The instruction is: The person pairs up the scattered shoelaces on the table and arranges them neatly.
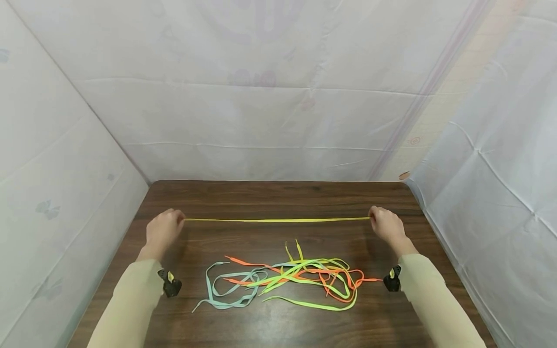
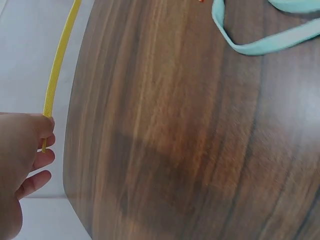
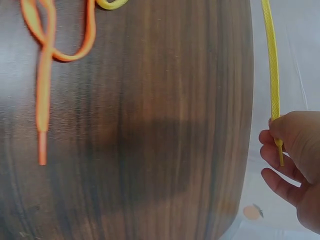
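Observation:
A yellow shoelace stretches straight between my two hands, above the far part of the table. Its one end is pinched by my left hand, between thumb and forefinger, with the tip poking out below the fingers. My right hand pinches the other end the same way; the narrow tip shows under the thumb in the right wrist view. Nearer the person lies a loose tangle of laces: light blue shoelaces at the left, orange shoelaces and yellow-green shoelaces toward the right.
The dark wood-grain table has rounded far corners. White printed sheeting hangs behind it and along both sides. A small black device is strapped at the left wrist, another black device at the right.

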Demonstrator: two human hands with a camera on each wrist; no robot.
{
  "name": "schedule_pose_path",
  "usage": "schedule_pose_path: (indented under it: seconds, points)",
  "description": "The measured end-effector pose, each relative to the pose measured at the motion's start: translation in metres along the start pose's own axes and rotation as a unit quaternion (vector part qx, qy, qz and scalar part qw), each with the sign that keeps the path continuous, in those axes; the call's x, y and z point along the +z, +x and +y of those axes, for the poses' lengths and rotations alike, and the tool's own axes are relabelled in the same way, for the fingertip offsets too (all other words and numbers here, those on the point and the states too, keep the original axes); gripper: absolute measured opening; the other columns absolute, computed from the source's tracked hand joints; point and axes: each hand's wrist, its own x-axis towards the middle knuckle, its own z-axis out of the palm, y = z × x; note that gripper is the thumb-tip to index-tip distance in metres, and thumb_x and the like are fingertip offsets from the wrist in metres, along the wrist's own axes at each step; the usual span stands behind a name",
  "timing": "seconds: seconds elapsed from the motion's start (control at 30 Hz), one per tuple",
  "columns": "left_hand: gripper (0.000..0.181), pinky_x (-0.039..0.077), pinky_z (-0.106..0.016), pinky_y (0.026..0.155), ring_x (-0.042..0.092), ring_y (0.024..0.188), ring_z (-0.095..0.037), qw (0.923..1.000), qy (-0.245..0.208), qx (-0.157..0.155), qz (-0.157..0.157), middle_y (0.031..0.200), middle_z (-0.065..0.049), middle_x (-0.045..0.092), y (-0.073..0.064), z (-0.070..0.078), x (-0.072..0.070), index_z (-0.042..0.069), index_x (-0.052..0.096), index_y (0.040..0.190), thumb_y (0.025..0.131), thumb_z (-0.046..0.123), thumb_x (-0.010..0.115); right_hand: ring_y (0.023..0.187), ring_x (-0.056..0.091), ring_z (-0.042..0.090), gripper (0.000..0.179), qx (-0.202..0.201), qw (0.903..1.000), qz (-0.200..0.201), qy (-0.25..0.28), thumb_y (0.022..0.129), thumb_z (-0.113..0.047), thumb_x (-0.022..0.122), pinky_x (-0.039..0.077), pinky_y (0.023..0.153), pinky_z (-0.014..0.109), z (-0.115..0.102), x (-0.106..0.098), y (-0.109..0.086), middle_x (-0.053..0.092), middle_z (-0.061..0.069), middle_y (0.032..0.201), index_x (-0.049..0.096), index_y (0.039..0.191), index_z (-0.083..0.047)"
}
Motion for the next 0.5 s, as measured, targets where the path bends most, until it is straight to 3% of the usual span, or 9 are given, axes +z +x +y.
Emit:
schedule_pose_path:
  seconds: [0.2, 0.5]
  points:
    - [0.012, 0.045, -0.046, 0.051, 0.061, 0.069, -0.032, 0.9995, -0.003, -0.028, -0.016, 0.083, -0.014, 0.063, 0.013, 0.004, -0.001, 0.003, 0.065, 0.089, 0.085, 0.012, 0.058, 0.068, 0.06, 0.03, 0.007, 0.016, 0.9998, -0.012, -0.004, 0.086, -0.005, 0.057, 0.048, 0.056, 0.044, -0.001, -0.005, 0.017, 0.063, 0.014, 0.085, 0.059, 0.092, -0.002]
    - [0.014, 0.039, -0.042, 0.043, 0.056, 0.059, -0.029, 0.9971, -0.023, -0.062, -0.038, 0.077, -0.015, 0.063, 0.032, 0.008, -0.005, 0.004, 0.06, 0.089, 0.087, 0.015, 0.052, 0.069, 0.058, 0.033, 0.008, 0.052, 0.9982, -0.028, -0.003, 0.086, -0.008, 0.054, 0.046, 0.056, 0.046, -0.003, -0.013, 0.039, 0.06, 0.013, 0.081, 0.058, 0.09, -0.003]
